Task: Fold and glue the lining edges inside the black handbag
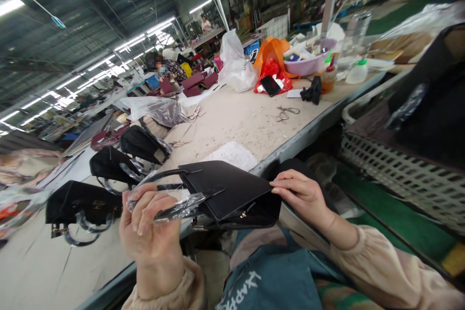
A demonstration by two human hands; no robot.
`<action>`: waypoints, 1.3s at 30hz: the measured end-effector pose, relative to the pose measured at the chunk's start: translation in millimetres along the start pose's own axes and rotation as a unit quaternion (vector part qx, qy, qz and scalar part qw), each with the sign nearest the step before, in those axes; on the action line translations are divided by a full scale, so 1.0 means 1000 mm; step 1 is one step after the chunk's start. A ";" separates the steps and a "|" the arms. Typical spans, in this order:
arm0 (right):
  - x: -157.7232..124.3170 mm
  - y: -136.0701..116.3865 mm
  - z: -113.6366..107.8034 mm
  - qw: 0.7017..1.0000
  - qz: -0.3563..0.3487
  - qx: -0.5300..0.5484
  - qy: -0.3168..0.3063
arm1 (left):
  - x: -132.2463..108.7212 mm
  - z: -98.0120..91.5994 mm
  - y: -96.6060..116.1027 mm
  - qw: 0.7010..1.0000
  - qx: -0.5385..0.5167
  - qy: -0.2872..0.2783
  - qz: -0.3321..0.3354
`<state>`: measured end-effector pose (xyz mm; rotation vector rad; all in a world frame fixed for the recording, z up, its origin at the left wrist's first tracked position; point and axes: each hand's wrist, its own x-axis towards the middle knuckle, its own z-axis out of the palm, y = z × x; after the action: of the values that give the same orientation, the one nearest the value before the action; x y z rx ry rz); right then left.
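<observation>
A black handbag (pixel 227 186) lies tilted over the table's front edge, above my lap. My left hand (pixel 152 220) is closed round its plastic-wrapped handles (pixel 181 206). At the other end, the fingers of my right hand (pixel 300 191) pinch a corner of the bag's edge. A small metal zipper pull (pixel 244 213) shows on the side facing me. To the left on the table rest more black handbags, one nearer (pixel 82 203) with wrapped handles and two behind it (pixel 143 144).
Scissors (pixel 288 113) lie on the worktable (pixel 243 116). Farther back are a white plastic bag (pixel 238 68), an orange bag (pixel 271 53), a purple basin (pixel 308 64) and bottles (pixel 329 77). A white plastic basket (pixel 395 164) with dark material stands at right. A co-worker (pixel 170 69) sits beyond.
</observation>
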<state>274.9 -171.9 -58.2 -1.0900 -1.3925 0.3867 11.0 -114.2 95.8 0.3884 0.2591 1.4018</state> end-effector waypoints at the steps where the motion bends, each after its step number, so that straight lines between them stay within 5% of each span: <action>1: 0.000 -0.001 0.000 1.000 0.002 0.005 -0.004 | -0.001 0.001 0.000 1.000 0.006 0.014 0.002; 7: 0.006 -0.018 -0.001 0.999 0.001 0.048 -0.016 | 0.001 -0.002 0.000 0.997 -0.036 -0.061 -0.021; 17: 0.006 -0.029 -0.002 0.976 0.124 0.161 -0.081 | 0.002 -0.011 -0.007 0.999 -0.044 -0.020 -0.005; 31: 0.001 -0.020 -0.006 0.963 0.109 0.207 -0.135 | -0.002 -0.021 -0.013 0.999 -0.028 0.006 -0.030; 39: -0.005 -0.013 -0.017 0.907 0.273 0.235 -0.217 | -0.011 -0.030 -0.017 1.000 -0.021 -0.003 -0.021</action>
<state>284.7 -189.3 -47.5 -1.0024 -1.2460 1.3724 12.4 -123.7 60.8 0.3512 0.2308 1.3615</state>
